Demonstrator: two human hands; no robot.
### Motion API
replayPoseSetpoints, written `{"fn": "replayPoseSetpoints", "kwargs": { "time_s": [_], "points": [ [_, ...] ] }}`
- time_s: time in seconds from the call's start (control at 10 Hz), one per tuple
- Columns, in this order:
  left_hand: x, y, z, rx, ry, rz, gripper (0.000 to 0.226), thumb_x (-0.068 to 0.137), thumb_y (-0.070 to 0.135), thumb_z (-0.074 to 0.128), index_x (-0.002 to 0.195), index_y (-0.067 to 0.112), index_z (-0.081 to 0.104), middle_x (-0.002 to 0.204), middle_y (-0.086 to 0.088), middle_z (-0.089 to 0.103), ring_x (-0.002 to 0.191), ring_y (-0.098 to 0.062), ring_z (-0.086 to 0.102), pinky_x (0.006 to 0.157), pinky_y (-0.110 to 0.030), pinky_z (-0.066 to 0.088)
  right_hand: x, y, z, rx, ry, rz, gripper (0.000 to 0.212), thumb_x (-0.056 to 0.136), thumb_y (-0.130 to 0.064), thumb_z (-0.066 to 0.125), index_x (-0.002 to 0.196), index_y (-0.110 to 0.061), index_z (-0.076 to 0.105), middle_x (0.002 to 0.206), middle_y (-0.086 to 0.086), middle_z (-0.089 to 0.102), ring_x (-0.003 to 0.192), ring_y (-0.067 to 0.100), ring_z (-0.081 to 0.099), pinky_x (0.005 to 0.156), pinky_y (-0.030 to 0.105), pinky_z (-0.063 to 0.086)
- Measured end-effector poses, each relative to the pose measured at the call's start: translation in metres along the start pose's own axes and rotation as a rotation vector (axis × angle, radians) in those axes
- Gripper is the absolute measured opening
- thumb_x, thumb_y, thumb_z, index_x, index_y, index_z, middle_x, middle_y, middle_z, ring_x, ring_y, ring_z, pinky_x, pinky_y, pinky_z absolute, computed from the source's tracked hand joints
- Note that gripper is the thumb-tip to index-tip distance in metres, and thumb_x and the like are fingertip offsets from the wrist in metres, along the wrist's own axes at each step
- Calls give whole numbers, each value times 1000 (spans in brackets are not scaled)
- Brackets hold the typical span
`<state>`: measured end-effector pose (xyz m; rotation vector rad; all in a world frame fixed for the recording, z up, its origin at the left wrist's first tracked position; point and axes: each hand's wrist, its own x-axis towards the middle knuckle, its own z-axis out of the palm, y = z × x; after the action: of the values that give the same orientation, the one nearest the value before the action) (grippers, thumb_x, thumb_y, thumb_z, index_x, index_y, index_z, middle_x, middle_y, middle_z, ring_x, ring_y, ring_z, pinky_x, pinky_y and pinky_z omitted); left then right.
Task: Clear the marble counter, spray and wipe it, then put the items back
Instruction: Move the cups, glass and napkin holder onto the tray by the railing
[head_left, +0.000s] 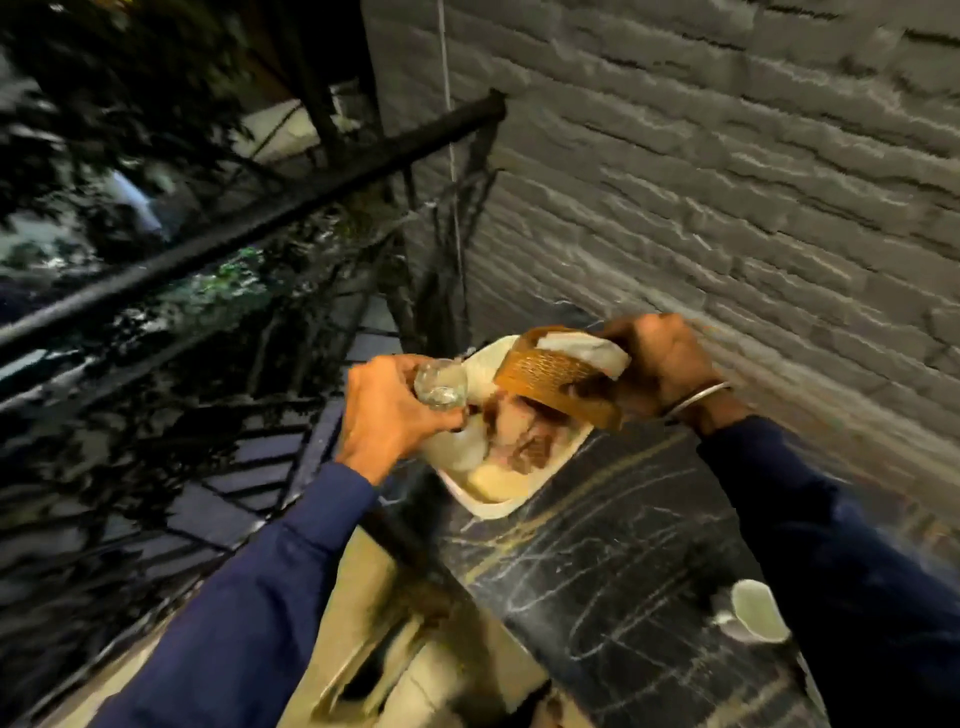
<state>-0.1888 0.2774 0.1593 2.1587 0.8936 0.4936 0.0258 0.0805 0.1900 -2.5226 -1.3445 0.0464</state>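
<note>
My left hand (387, 410) is closed around a small clear glass (441, 387), held over a white plate (511, 499) at the far end of the dark marble counter (613, 561). A brown woven holder (558, 382) with a white napkin (584, 351) in it is gripped by my right hand (662, 369), tilted above the same plate. Brown and pale items lie on the plate, too blurred to tell apart. A white cup (756, 610) sits on the counter near my right sleeve.
A grey stone-brick wall (727, 182) runs along the counter's right side. A black metal railing (249, 228) with foliage behind it stands to the left. Pale fabric (374, 613) hangs below the counter's left edge.
</note>
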Motion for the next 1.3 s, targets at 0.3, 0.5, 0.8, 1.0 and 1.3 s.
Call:
{"fn": "replayPoseSetpoints", "kwargs": {
  "time_s": [0.3,0.5,0.8,1.0,1.3],
  "points": [
    [-57,-130,-145,117,210,-241,44,54,33,90,96,25,79,87,0,79,83,-9,73,68,-24,54,56,-226,79,95,-100,-103,66,51,-70,75,98,-23,72,88,4,74,85,27,68,72,34,53],
    [-80,-241,-163,117,214,-426,52,49,26,94,96,14,76,87,-6,78,82,-19,72,73,-33,58,46,-324,193,127,-152,-110,67,54,-65,71,91,-9,71,86,17,71,83,36,66,69,39,50],
    [-99,-395,-73,30,73,-751,59,55,20,93,104,1,67,100,-17,67,86,-16,50,78,-30,45,38,-331,360,86,-381,-98,39,82,-46,62,101,-13,68,92,15,71,86,35,66,75,39,48],
    [-86,-465,-10,4,40,-846,29,72,6,81,98,6,68,89,-9,69,82,-25,64,69,-23,53,55,-316,472,67,-521,12,47,84,-46,63,109,-6,59,103,17,66,96,35,61,81,38,46],
    [-71,-511,34,-97,-12,-866,52,67,2,86,114,1,65,108,-13,69,83,-8,53,55,5,38,48,-312,559,127,-543,87,65,70,-47,76,115,-4,58,106,18,67,99,36,61,84,38,50]
  ]
}}
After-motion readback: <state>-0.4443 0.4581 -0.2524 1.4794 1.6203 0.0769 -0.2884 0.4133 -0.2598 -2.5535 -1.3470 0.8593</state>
